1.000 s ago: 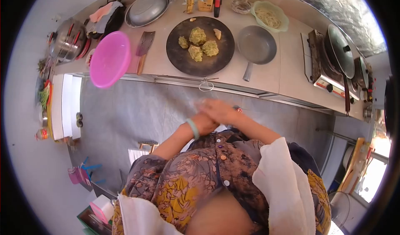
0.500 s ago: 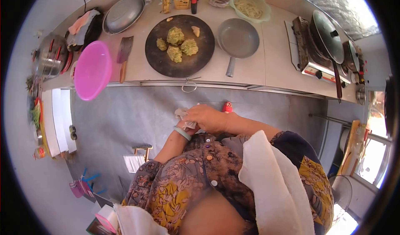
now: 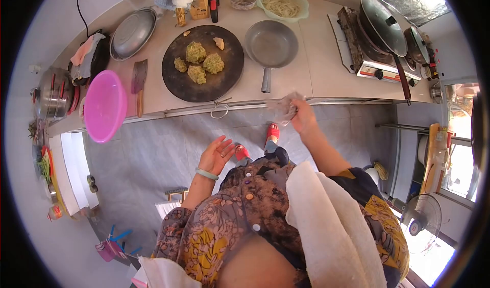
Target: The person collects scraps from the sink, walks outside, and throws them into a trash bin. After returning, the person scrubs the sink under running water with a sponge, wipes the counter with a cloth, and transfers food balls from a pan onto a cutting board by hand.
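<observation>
My left hand [image 3: 216,157] is bare, palm up with fingers apart, over the floor in front of the counter. In my right hand [image 3: 303,116] is a crumpled, see-through plastic glove or film [image 3: 284,108], held near the counter's front edge. A round dark board [image 3: 173,86] on the counter carries several lumps of green minced food [image 3: 213,63] and small pale pieces. Right of the board sits a grey frying pan [image 3: 271,44], its handle toward me. A cleaver [image 3: 139,80] with a wooden handle lies left of the board.
A pink basin [image 3: 105,106] overhangs the counter's left front edge. Behind it are a metal lid [image 3: 133,34] and a steamer pot [image 3: 54,93]. A green bowl of noodles [image 3: 282,4] stands at the back. The gas stove [image 3: 365,63] holds lidded pans. A fan [image 3: 421,219] stands at lower right.
My hands were together with the crumpled plastic between them. They have parted, and my right hand has moved right and up with it. My left hand has opened. The view has shifted right.
</observation>
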